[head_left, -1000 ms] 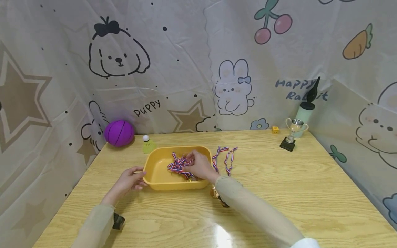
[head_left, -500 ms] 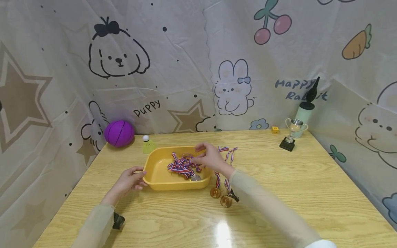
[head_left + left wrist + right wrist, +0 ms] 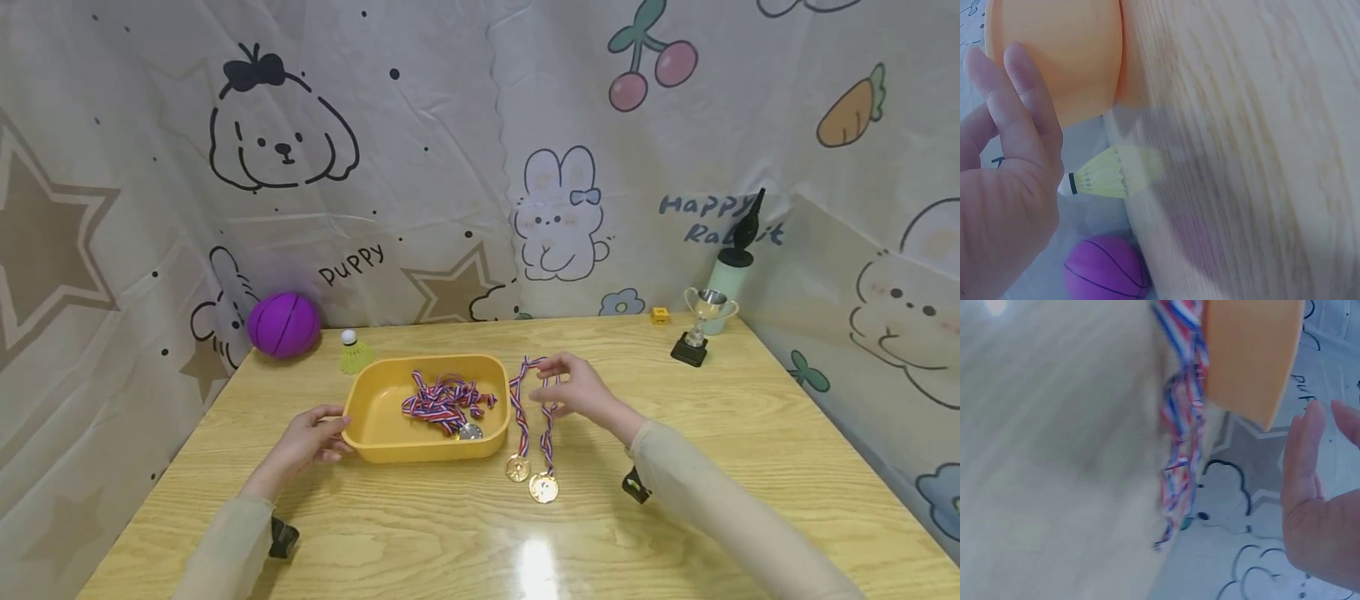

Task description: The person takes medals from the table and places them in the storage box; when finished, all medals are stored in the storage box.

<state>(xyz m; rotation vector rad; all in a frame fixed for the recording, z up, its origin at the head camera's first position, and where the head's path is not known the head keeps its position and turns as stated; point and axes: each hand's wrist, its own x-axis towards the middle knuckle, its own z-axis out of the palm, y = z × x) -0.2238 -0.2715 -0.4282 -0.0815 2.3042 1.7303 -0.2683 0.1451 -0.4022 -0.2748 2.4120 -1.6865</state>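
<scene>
Medals (image 3: pixel 543 487): two beside one tray (image 3: pixel 431 452)

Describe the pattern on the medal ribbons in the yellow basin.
The medal ribbons have red, white and blue stripes, best seen in the head view.

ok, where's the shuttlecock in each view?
Head: shuttlecock left of centre, by the tub at its far left corner.
Left wrist: left of centre, just below mid-height, between tub and ball.
Right wrist: not in it.
Shared landmark: the tub, in all three.
</scene>
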